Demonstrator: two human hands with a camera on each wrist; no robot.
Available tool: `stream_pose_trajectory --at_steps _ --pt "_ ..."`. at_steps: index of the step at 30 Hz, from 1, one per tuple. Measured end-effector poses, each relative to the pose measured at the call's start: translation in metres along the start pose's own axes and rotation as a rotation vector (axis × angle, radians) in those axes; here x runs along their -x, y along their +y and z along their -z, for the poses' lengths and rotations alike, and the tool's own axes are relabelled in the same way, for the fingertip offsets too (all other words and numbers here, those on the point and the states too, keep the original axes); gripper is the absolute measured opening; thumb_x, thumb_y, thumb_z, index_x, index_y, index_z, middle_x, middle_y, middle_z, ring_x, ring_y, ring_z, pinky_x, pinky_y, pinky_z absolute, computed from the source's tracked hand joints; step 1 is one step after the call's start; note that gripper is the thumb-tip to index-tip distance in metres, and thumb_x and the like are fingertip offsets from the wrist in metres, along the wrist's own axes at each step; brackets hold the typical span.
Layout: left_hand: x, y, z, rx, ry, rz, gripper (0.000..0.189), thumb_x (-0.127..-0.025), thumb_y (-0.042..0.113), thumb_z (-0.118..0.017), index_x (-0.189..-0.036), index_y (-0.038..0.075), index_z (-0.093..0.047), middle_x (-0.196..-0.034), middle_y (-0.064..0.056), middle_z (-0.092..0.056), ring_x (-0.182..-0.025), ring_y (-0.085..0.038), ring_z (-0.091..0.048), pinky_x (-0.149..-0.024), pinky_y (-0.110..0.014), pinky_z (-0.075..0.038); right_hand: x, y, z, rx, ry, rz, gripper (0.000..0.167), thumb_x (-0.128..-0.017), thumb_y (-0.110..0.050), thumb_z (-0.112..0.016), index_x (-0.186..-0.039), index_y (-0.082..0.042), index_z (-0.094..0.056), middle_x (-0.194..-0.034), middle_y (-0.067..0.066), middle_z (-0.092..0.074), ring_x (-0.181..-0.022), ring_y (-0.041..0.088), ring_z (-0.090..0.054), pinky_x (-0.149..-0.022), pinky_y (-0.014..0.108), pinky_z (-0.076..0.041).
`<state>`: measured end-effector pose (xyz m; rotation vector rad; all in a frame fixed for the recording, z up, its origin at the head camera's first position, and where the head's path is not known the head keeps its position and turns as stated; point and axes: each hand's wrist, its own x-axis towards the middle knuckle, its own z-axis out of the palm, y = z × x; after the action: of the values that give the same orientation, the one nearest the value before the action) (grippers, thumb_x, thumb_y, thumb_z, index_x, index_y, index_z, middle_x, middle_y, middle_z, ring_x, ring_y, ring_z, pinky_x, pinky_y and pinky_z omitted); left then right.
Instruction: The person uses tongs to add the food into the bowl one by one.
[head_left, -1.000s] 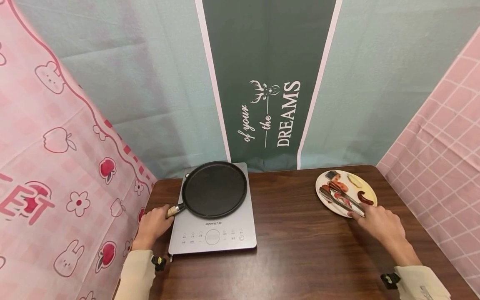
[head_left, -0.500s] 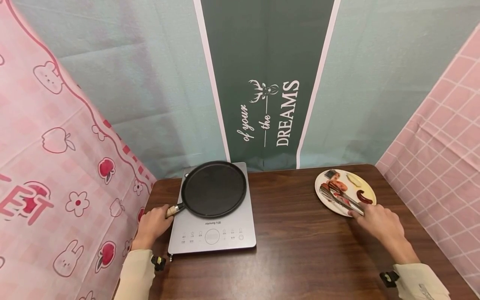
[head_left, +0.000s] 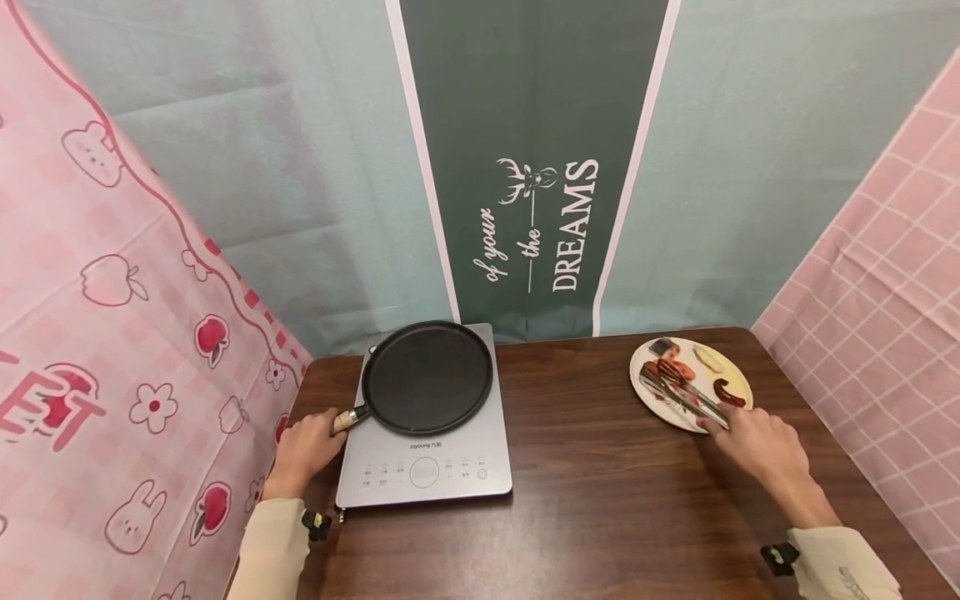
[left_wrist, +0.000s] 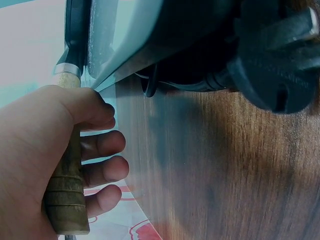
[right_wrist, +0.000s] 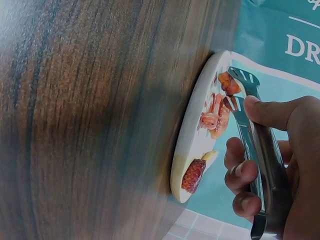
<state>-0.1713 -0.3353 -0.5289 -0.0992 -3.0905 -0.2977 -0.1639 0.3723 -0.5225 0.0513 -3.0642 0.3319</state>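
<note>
Head: pan (head_left: 427,379) sits on the cooker (head_left: 491,437), wooden handle (head_left: 343,422) out at its 8 o'clock. Left hand (head_left: 306,447) wraps that handle. Right hand (head_left: 765,450) holds tongs (head_left: 705,404). Plate (head_left: 737,372) is well off at the pan's 3 o'clock, on the table (head_left: 585,433). Tongs cross it from 5 o'clock, tips over the food toward 9–10 o'clock. Pale slice (head_left: 708,359) at 1 o'clock, sausage (head_left: 727,393) at 4, dark piece (head_left: 663,348) at 11. Nothing in the pan.

Left wrist: fingers curled round the handle, thumb side up near the metal collar (left_wrist: 68,68). Grip is closed, firm as far as I can judge.

Right wrist: thumb on one tong arm, fingers on the other, so the hand has the tongs. Tips are at an orange-brown piece (right_wrist: 228,84), near the plate's 1 o'clock in this view. Whether they pinch it, can't tell; the tips look slightly apart.

Step in hand, my read: getting a bite on food on the plate. Next move calls for squeezing the tong arms, checking the piece is held, then a straight lift clear of its neighbours. Left hand: keep the pan steady.
</note>
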Motion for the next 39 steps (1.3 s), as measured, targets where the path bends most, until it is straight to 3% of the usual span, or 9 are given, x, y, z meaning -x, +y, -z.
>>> stream_pose_trajectory --at_steps 13,21,28,39 --pt "0.001 -0.001 0.0 0.003 0.02 -0.004 0.019 -0.092 0.02 -0.075 -0.095 0.005 -0.064 -0.079 -0.016 -0.069 -0.062 -0.036 -0.065 -0.056 -0.053 -0.046 0.0 -0.004 0.006 0.009 0.02 -0.001 0.057 -0.102 -0.048 -0.065 -0.134 0.0 -0.065 -0.1 0.046 -0.066 -0.075 0.064 -0.063 -0.056 0.066 -0.045" --pt "0.001 0.0 0.0 0.002 0.031 -0.006 0.019 -0.092 0.02 -0.075 -0.094 0.005 -0.064 -0.078 -0.016 -0.069 -0.062 -0.037 -0.065 -0.056 -0.053 -0.046 -0.003 -0.008 0.012 0.014 0.043 0.006 0.057 -0.103 -0.048 -0.064 -0.136 -0.001 -0.064 -0.095 0.046 -0.066 -0.07 0.063 -0.062 -0.055 0.065 -0.044" --pt "0.001 0.0 0.001 0.004 0.033 -0.006 0.019 -0.092 0.02 -0.076 -0.093 0.005 -0.063 -0.076 -0.015 -0.068 -0.061 -0.035 -0.064 -0.055 -0.053 -0.045 -0.005 -0.011 0.016 0.018 0.084 0.02 0.047 -0.102 -0.041 -0.068 -0.129 -0.002 -0.066 -0.084 0.041 -0.066 -0.063 0.059 -0.06 -0.052 0.063 -0.042" --pt "0.001 0.0 0.0 0.001 0.036 -0.004 0.02 -0.092 0.02 -0.076 -0.095 0.004 -0.065 -0.077 -0.016 -0.069 -0.061 -0.037 -0.065 -0.055 -0.053 -0.046 -0.009 -0.015 0.022 0.021 0.081 0.02 0.048 -0.101 -0.041 -0.069 -0.125 0.001 -0.067 -0.084 0.041 -0.065 -0.061 0.056 -0.059 -0.05 0.061 -0.041"
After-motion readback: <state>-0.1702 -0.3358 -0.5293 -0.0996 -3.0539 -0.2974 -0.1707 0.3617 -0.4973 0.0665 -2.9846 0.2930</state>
